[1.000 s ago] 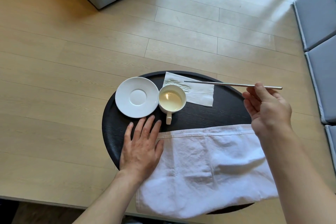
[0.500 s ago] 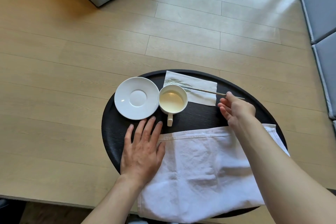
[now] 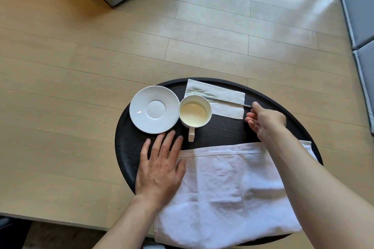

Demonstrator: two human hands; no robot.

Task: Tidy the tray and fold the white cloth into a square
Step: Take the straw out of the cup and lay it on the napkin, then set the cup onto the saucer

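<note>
The white cloth (image 3: 228, 192) is lying rumpled and unfolded over the near half of the round black tray (image 3: 125, 147), its hemmed far edge running across the tray's middle and its near part spilling past the rim. The left hand (image 3: 159, 170) is lying flat with its fingers spread, open and clamped on nothing, the palm resting on the tray and the thumb side pressing the cloth's left edge. Beyond the cloth, the cup (image 3: 194, 114) of pale liquid is sitting just beside the empty saucer (image 3: 154, 109), apparently touching it, its handle pointing toward the person. A paper napkin (image 3: 226, 103) is lying at the far edge of the tray, and a thin metal stick (image 3: 228, 101) is resting across it, one end close behind the cup. The right hand (image 3: 263, 121) is reaching over the cloth, its grip pinched on the stick's near end between thumb and forefinger, the other fingers loosely curled. The tray is sitting on a pale wooden table (image 3: 60, 107).

The tidying step seems to be in hand: the stick is being set down on the napkin. The next move probably calls for letting go of it, likely setting the cup on the saucer, and then bringing both hands to the cloth's corners to smooth and fold it.
</note>
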